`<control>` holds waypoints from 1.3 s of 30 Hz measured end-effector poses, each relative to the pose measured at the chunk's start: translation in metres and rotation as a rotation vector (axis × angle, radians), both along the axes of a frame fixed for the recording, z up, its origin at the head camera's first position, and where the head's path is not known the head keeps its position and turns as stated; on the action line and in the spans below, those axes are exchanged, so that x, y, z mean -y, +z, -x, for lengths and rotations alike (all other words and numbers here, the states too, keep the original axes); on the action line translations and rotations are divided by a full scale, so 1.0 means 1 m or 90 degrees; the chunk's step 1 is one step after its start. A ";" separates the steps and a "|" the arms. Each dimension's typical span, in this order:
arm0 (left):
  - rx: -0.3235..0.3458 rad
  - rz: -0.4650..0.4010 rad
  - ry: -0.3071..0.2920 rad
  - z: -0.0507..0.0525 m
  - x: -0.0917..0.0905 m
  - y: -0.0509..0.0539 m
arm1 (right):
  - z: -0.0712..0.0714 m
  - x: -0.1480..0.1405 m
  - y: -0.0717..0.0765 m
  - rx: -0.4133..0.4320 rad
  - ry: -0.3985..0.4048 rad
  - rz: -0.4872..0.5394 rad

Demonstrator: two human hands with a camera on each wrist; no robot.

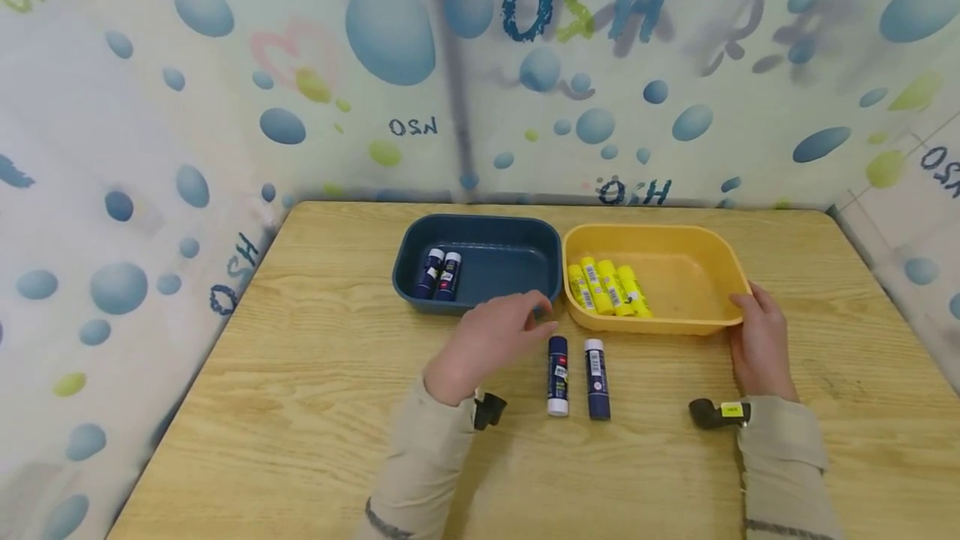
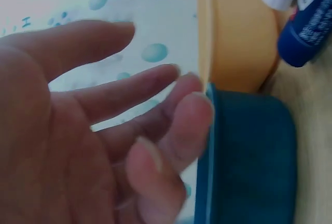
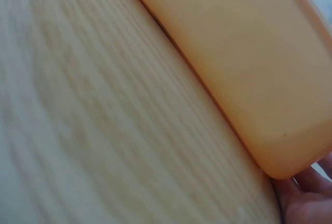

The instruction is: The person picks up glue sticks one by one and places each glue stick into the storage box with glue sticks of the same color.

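My left hand (image 1: 495, 338) hovers by the front right corner of the blue tray (image 1: 487, 307), fingers loosely bent and holding nothing. In the left wrist view its thumb and fingers stand apart. Just below its fingertips, two navy glue sticks, one on the left (image 1: 557, 375) and one on the right (image 1: 597, 380), lie on the table side by side. My right hand (image 1: 763, 344) grips the yellow tray (image 1: 690, 326) at its right front corner, thumb at the rim; the right wrist view shows fingers (image 3: 308, 198) against the outer wall, partly out of frame.
Two navy glue sticks (image 1: 438, 275) lie in the blue tray's left part. Several yellow glue sticks (image 1: 609, 286) lean together in the yellow tray's left part. Both trays stand side by side near the wooden table's (image 1: 300, 373) back edge, before a patterned wall covering (image 1: 525, 107).
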State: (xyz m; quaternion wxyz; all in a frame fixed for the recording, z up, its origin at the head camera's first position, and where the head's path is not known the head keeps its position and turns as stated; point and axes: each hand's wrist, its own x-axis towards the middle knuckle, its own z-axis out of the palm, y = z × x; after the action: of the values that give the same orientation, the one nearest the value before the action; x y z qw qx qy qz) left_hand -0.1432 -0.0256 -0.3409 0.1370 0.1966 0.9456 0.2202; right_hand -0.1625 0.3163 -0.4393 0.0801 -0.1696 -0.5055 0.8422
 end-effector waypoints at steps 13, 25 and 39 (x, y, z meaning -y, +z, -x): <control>0.000 0.188 0.015 -0.002 -0.023 -0.024 | 0.002 0.000 0.003 -0.014 0.012 -0.004; 0.056 0.202 0.029 0.000 -0.034 -0.041 | 0.003 0.002 0.004 -0.014 0.012 -0.006; 0.075 0.199 0.004 0.004 -0.032 -0.052 | -0.001 0.000 0.000 -0.006 -0.001 0.008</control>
State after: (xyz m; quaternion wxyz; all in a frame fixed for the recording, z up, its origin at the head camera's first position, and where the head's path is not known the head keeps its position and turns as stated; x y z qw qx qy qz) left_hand -0.1467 0.0066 -0.3930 0.2201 0.1564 0.9593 0.0822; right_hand -0.1613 0.3160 -0.4391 0.0821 -0.1663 -0.4999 0.8460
